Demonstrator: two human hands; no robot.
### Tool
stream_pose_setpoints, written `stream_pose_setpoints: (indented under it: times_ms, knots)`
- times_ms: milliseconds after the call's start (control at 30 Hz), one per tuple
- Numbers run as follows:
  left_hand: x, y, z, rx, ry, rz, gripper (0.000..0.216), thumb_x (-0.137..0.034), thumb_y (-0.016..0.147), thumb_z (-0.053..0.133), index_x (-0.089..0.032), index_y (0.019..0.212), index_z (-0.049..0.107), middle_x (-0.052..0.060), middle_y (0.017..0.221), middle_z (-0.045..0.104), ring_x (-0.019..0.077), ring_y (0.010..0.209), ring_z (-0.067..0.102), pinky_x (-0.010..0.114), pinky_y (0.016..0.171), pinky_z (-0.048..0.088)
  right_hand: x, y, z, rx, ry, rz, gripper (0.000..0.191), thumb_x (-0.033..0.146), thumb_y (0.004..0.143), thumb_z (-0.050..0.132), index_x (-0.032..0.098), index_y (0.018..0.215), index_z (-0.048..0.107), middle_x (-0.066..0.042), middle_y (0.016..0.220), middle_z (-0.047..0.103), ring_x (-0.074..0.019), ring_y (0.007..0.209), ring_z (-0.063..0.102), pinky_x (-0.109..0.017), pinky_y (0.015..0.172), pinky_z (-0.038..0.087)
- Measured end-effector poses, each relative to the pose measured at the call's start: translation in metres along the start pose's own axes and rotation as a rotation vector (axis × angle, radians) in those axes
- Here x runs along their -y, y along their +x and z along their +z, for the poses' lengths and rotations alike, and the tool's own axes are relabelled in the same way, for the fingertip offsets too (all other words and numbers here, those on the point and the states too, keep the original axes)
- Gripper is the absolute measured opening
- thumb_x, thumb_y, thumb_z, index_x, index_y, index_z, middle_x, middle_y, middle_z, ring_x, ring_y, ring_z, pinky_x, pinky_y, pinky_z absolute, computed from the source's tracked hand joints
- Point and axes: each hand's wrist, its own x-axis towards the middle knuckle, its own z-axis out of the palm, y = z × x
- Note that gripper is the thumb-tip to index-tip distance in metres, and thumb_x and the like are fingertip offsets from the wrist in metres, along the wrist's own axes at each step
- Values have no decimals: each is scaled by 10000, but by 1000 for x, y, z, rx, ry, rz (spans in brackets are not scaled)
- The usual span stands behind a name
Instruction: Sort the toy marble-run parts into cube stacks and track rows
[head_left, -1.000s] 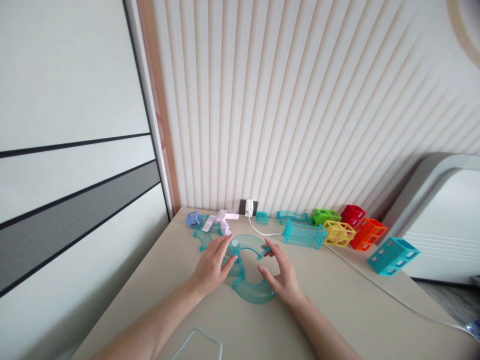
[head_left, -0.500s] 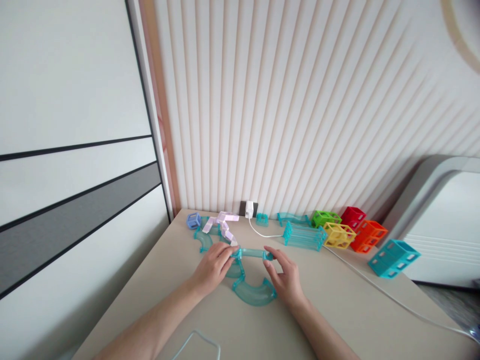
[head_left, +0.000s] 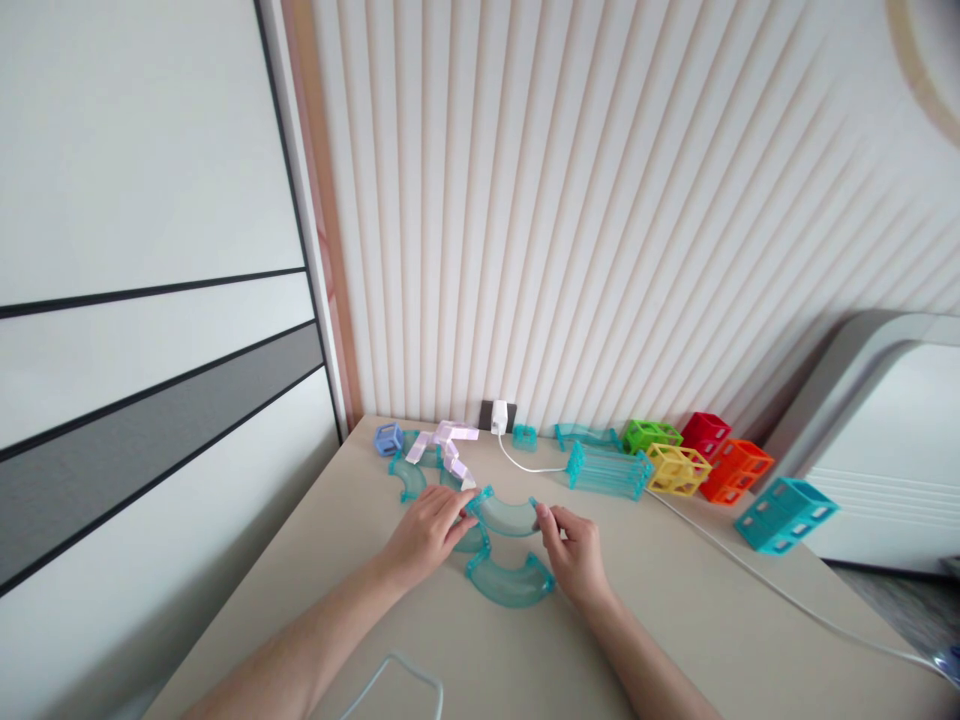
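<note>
Both hands hold one translucent teal curved track piece low over the beige table. My left hand pinches its left end and my right hand pinches its right end, fingers closed on it. A second teal curved track piece lies flat on the table just in front of it, between my wrists. A third curved piece is partly hidden under my left fingers.
At the back by the ribbed wall lie more teal curves, a pale pink piece, a small blue cube, straight teal tracks and green, yellow, red, orange and teal cube frames. A white charger cable crosses the table rightward.
The curved piece held between my hands has tipped from standing on edge to nearly flat and come down toward the table; my right hand closed in on its end.
</note>
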Motion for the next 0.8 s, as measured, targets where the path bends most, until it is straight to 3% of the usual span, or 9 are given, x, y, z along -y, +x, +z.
stream_pose_setpoints:
  times_ms: [267,500,667,800]
  knots:
    - [-1,0,0,32,8,29,279,-285,1008,477,-195,1266,535,49,889,689,206,840,665,355,802,542,-3,0,0,29,76,101,557,551,955,453,176,568,590,26,473,440,-109,466,395,-210,454,308]
    - [-4,0,-4,55,-26,-9,493,-289,996,466,-168,1461,355,88,1021,691,223,959,651,388,903,514,-12,9,-5,-29,-8,207,593,610,942,419,186,553,562,23,457,456,-124,464,420,-228,487,318]
    - [-3,2,-14,292,-31,229,383,-443,957,532,-185,1232,597,94,1027,689,254,979,629,424,916,479,-28,19,-18,-23,-179,287,625,641,936,365,196,556,584,-28,502,585,-175,514,534,-255,532,343]
    - [-3,2,-14,398,-49,256,472,-552,888,599,-190,1191,628,110,1127,670,290,1105,589,450,994,445,-37,23,-22,125,-330,368,621,573,975,292,215,570,599,-49,593,672,-207,613,630,-262,596,386]
